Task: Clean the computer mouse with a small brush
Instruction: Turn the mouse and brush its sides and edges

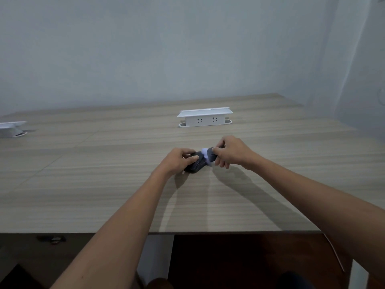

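Note:
A dark grey computer mouse (195, 166) rests on the wooden table (104, 184), in the middle of the view. My left hand (179, 160) grips its left side, fingers curled over the top. My right hand (231, 152) holds a small brush (210, 156) with a dark handle and pale bristles. The bristles touch the mouse's far right end. Most of the brush handle is hidden inside my right fist.
A white pop-up socket box (205, 117) stands on the table behind the hands. A second white box (11, 128) sits at the far left edge. The table's front edge (208, 232) runs below my forearms. A wall rises behind the table.

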A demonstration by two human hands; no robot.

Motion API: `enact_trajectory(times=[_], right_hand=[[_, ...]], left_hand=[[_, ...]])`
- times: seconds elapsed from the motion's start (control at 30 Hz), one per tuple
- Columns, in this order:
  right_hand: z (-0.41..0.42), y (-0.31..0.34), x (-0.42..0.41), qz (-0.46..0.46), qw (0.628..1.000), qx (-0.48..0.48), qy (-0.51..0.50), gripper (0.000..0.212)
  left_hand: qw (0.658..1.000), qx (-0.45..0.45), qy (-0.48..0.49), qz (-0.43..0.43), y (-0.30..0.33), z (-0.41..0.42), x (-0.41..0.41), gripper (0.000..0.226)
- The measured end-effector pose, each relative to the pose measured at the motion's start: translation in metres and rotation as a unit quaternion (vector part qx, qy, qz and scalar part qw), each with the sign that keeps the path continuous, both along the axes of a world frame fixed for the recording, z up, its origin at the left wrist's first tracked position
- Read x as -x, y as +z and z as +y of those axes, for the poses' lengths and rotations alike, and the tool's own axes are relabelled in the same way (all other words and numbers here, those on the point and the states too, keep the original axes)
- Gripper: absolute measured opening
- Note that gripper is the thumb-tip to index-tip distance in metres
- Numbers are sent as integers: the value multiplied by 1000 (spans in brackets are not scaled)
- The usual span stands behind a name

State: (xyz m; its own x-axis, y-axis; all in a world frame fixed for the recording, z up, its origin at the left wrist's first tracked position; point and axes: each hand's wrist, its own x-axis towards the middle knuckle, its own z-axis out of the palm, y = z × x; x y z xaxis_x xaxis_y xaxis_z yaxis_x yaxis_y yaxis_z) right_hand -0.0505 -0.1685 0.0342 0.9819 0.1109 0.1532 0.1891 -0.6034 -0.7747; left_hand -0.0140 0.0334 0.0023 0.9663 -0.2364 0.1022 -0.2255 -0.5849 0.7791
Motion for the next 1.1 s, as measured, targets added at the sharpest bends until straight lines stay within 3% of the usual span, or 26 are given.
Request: enact_trajectory(times=[0.3, 0.5, 0.7, 0.9, 1.1], right_hand=[[-12, -12, -15, 13, 999, 8, -37, 33], [-1, -7, -1, 55, 997, -30, 43, 29], [-1, -1, -10, 15, 999, 2, -30, 30], [19, -6, 12, 33, 998, 22, 54, 33], [2, 1, -6, 4, 999, 19, -28, 31]], left_hand=[[1000, -10, -14, -8, 4, 0, -4, 34], [1000, -22, -17, -5, 6, 1, -7, 37], [1000, -19, -10, -1, 8, 0, -5, 36], [1000, -13, -10, 6, 6, 2, -7, 31], [1000, 4, 3, 11, 6, 0, -5, 33]])
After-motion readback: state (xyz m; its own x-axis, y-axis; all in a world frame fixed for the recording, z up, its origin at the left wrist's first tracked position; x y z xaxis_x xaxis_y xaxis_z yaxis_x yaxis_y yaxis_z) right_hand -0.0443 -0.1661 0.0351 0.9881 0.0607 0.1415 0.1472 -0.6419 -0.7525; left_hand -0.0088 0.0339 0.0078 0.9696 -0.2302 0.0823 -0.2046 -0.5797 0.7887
